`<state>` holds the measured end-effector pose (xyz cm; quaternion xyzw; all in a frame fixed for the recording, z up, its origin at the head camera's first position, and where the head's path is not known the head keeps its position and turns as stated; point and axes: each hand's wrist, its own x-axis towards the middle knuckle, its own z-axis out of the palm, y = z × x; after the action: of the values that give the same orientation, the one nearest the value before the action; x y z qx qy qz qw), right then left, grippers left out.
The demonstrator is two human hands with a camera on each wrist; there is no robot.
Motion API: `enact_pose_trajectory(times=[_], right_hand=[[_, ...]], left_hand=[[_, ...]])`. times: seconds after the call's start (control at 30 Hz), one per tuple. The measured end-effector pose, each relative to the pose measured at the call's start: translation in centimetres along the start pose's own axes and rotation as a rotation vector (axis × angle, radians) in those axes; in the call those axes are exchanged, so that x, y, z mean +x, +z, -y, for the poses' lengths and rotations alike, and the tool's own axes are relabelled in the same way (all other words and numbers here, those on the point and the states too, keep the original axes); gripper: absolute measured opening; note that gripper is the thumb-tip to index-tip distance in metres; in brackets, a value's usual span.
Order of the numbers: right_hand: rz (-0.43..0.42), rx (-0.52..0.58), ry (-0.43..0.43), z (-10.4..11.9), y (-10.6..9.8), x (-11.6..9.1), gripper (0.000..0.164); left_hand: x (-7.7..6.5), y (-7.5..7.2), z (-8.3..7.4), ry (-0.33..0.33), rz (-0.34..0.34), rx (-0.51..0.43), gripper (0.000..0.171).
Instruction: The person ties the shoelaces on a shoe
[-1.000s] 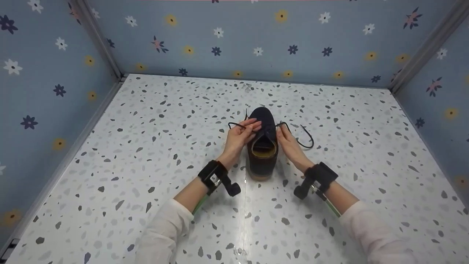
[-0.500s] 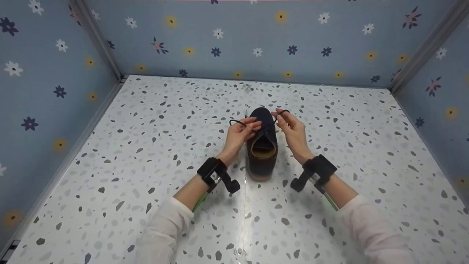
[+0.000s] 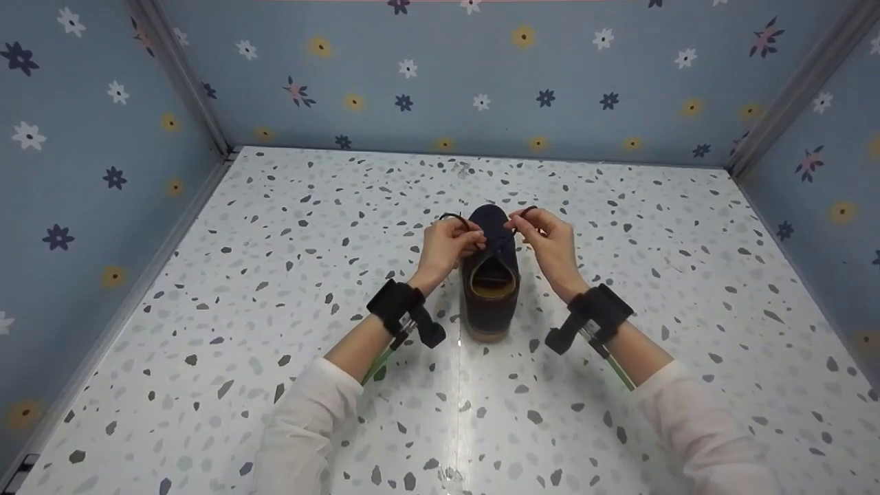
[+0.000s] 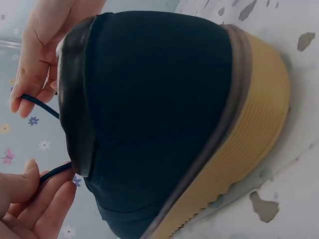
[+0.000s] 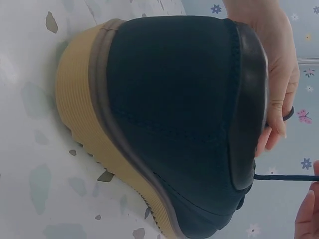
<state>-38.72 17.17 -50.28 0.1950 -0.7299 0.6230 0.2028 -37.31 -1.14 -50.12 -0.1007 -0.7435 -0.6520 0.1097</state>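
"Where's the shoe, and is either grip on it?"

"The navy lace-up shoe [image 5: 174,94] sits upright mid-counter [image 3: 330,357], toe far, heel near. Neither hand seems to grasp its body. The left hand [image 3: 443,246] pinches the left lace strand [image 4: 54,172] between thumb and fingers; the right hand [image 3: 552,247] pinches the right lace strand [image 5: 286,178]. Both grips are closed to about the lace's thickness."

"How will it handle?"

"Fairly light, I'd guess: a soft upper [image 4: 154,94] that gives, over a thick, stiffer sole [image 4: 266,79] that should steady it. The strands look thin and limp, likely to slip through slack fingertips."

"Best hold?"

"Firm pinches, left and right, close to where each strand leaves the shoe; an uneven pull could twist it."
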Motion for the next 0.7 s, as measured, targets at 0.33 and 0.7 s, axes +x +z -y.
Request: enact_pose_trajectory(times=[0.33, 0.7], right_hand=[[0.081, 0.007, 0.038, 11.9, 0.6, -0.6, 0.014], [0.093, -0.164, -0.016, 17.8, 1.4, -0.2, 0.010]], left_hand=[[-0.1, 0.2, -2.8, 0.057, -0.038, 0.176, 0.022], [-3.6, -1.9, -13.3, 0.028, 0.174, 0.153, 0.014]])
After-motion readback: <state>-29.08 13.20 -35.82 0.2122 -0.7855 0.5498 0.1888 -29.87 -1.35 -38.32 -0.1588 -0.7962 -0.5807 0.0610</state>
